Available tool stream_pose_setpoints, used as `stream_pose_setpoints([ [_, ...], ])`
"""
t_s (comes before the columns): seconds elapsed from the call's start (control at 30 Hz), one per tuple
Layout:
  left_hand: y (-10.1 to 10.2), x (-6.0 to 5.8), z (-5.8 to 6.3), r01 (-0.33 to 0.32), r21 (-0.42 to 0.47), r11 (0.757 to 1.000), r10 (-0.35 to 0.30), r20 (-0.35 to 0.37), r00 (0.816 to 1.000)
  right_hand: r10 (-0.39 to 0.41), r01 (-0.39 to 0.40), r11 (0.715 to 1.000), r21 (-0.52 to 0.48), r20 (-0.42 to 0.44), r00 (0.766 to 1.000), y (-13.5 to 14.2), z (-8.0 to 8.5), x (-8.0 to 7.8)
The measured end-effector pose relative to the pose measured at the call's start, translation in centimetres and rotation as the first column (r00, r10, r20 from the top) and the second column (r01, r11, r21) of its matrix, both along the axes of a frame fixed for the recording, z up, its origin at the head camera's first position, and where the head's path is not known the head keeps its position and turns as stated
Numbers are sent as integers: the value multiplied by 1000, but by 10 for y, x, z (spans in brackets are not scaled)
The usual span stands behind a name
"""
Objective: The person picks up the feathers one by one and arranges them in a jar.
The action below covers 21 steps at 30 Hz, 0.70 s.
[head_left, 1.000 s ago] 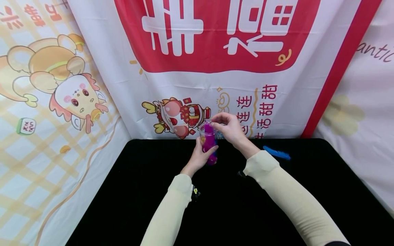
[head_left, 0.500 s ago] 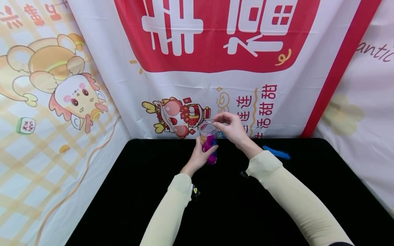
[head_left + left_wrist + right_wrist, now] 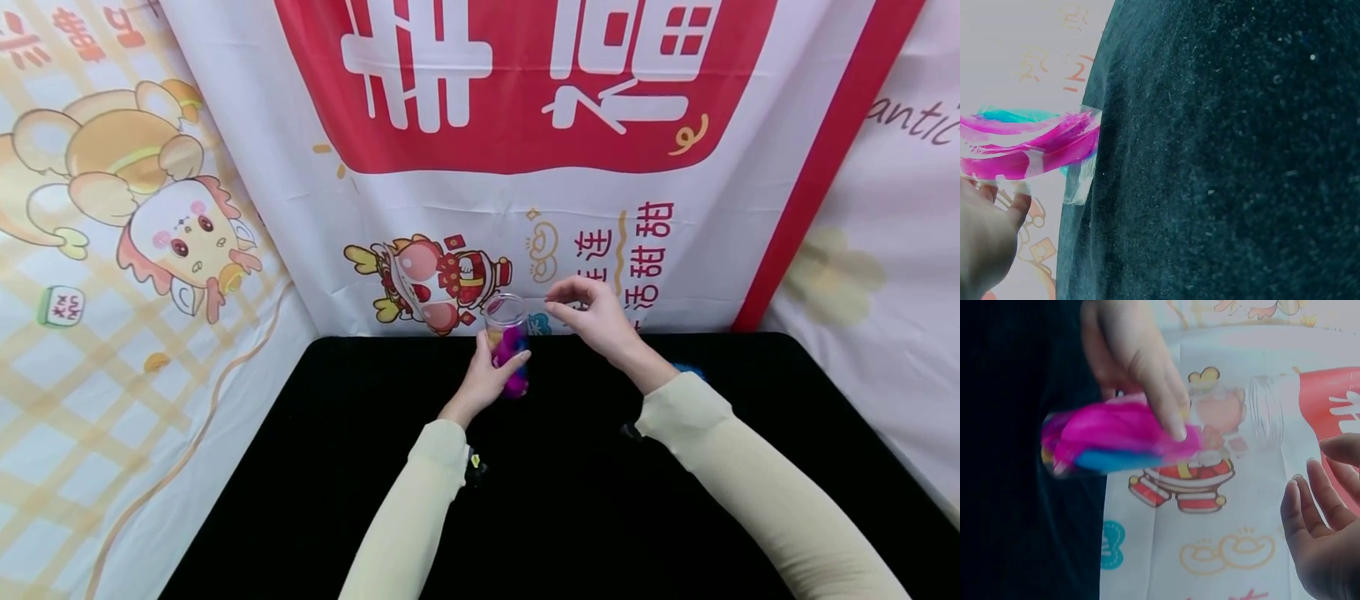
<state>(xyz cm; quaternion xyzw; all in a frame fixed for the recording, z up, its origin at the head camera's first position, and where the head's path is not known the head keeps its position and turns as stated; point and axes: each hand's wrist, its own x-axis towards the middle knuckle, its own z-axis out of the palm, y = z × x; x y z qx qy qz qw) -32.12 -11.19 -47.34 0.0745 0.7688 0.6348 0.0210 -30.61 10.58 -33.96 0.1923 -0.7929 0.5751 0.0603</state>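
My left hand (image 3: 480,379) grips a clear, open-topped jar (image 3: 507,310), held upright above the far edge of the black table. Magenta and blue feathers (image 3: 513,343) lie inside the jar's lower part, with a little yellow among them. In the right wrist view, the jar's threaded mouth (image 3: 1266,412) faces my right hand (image 3: 1329,512). That hand is apart from the jar, to its right, with loosely bent fingers and nothing between them. Behind the right wrist, a blue feather (image 3: 690,369) rests on the table, mostly hidden by the sleeve.
The black-covered table (image 3: 570,500) spans the space below both arms. A white and red printed cloth (image 3: 420,200) hangs directly behind it. More printed cloth (image 3: 150,400) hangs at the left, and a pale cloth (image 3: 847,317) at the right.
A magenta feather that stood up in the jar's mouth has dropped down inside. My right hand has let it go and moved away rightward. The left hand has stayed on the jar.
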Motion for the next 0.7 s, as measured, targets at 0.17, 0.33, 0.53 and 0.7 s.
stream_pose_setpoints([
  [0.17, 1, 1, 2, -20, -25, 999, 19, -26, 999, -21, 22, 999, 32, -23, 1000, 17, -5, 2],
  [0.33, 2, 2, 1, -24, -30, 999, 23, -36, 999, -33, 36, 993, 114, -27, 999, 33, -15, 4],
  [0.53, 2, 1, 0, -28, -33, 999, 26, -45, 999, -33, 32, 986, 166, -1, 999, 48, -27, 3],
  [0.7, 2, 1, 1, -17, -20, 1000, 17, -27, 999, -61, 59, 975, 213, 0, 998, 61, -37, 1],
])
